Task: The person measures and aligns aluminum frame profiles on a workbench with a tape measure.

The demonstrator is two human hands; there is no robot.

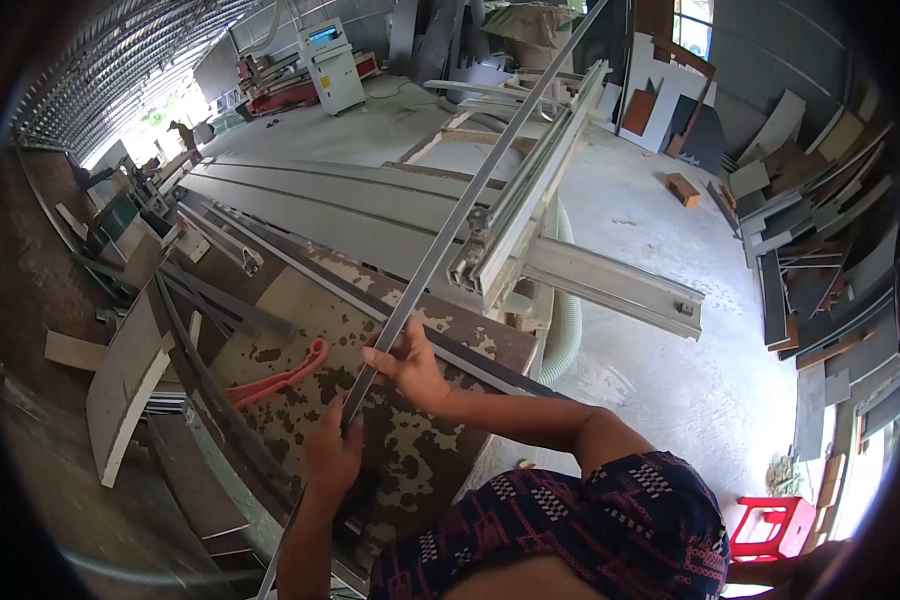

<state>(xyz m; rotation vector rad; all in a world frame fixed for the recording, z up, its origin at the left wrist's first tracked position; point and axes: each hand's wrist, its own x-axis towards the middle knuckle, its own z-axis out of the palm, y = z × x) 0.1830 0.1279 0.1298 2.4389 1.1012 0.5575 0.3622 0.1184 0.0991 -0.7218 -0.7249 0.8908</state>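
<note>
A long, narrow grey strip (440, 243) slants from the bottom edge up to the top of the view. My right hand (415, 375) grips it near its middle, thumb along the upper face. Lower down, my left hand (330, 455) is wrapped round the same strip. Both hands are above a worn tabletop (410, 470) with peeling dark patches. Left of them on this surface lies a curved red tool (280, 375), apparently a handle or push stick.
Past the tabletop stretches a long grey sliding table (320, 205) with a metal rail (530, 190). A ribbed hose (564, 335) runs below it. Board offcuts (130, 400) lean at left, and more panels (840, 280) at right. A red stool (773, 528) stands at lower right.
</note>
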